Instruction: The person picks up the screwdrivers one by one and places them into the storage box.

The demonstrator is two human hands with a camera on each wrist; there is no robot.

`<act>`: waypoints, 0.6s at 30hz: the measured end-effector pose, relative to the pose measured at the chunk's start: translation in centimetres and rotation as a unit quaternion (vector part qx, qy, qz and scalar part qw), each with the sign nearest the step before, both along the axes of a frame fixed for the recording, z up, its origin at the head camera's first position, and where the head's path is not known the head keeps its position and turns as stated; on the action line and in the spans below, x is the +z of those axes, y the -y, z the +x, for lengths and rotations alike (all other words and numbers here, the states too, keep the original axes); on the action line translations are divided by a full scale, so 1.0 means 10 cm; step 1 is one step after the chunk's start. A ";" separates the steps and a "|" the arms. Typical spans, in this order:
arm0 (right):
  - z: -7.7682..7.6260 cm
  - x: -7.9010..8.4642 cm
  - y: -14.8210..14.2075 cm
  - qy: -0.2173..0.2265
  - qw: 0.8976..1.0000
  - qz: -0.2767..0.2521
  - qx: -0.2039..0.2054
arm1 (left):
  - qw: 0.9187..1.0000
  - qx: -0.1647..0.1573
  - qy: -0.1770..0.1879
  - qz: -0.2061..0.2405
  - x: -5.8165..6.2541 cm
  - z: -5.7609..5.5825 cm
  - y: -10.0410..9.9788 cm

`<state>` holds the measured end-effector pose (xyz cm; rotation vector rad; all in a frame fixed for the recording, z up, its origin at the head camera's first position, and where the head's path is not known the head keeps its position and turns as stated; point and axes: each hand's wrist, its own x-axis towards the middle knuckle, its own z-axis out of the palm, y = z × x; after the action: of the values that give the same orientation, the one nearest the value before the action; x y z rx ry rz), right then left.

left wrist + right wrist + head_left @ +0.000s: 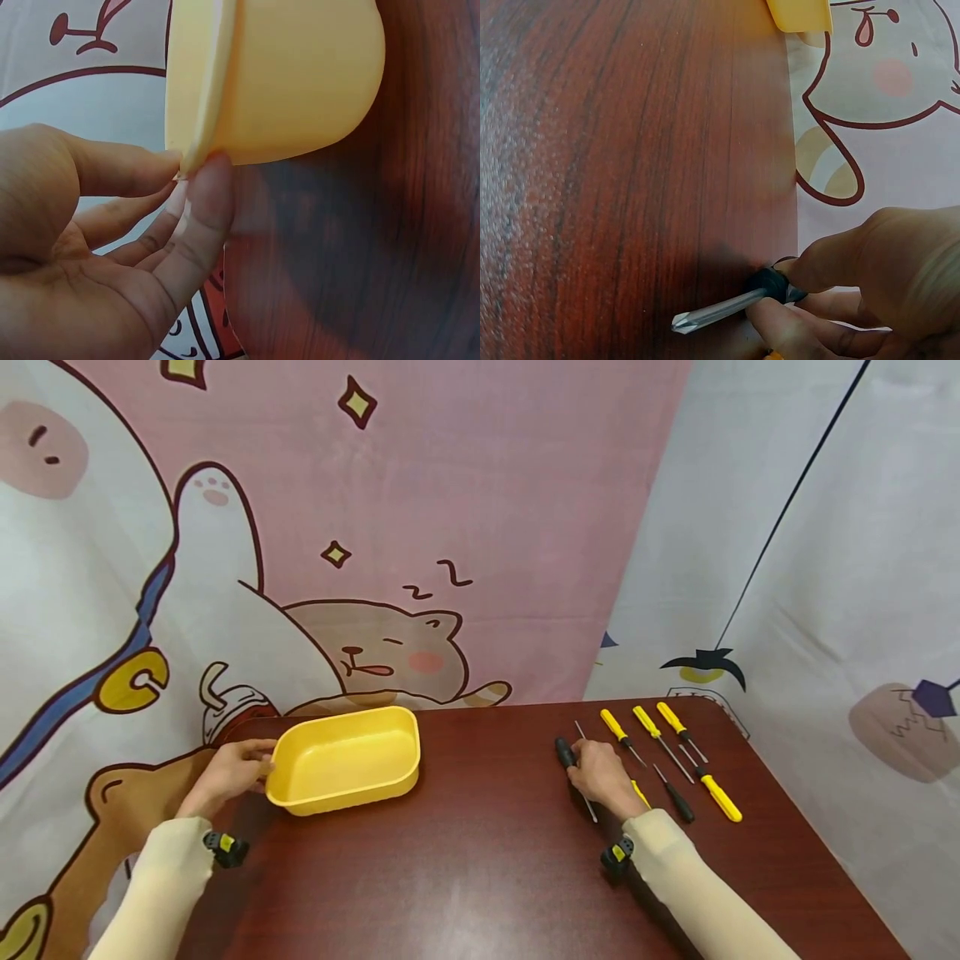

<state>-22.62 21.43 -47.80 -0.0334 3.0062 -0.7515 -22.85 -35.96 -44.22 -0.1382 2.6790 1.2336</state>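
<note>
Pinching a smooth, rounded tub (345, 764) — and a shiny, cross-tipped screwdriver (724, 307).

The right hand (600, 772) partly hides the black screwdriver (566, 752) it pinches and most of one yellow screwdriver (640, 793); the left wrist view's top edge crops the yellow tray (307, 75).
</note>
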 end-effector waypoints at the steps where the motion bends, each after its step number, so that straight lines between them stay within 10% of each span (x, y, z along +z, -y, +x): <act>1: 0.00 0.00 0.00 0.000 1.000 0.001 0.000 | 1.000 0.000 -0.001 0.003 -0.01 0.00 -0.02; 18: 0.01 -0.02 0.00 -0.019 1.000 -0.002 0.007 | 0.999 -0.008 0.000 0.040 -0.08 0.00 -0.33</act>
<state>-22.57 21.46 -48.05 -0.0681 3.0372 -0.7637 -22.82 -32.64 -45.04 -0.1056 2.6218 1.3335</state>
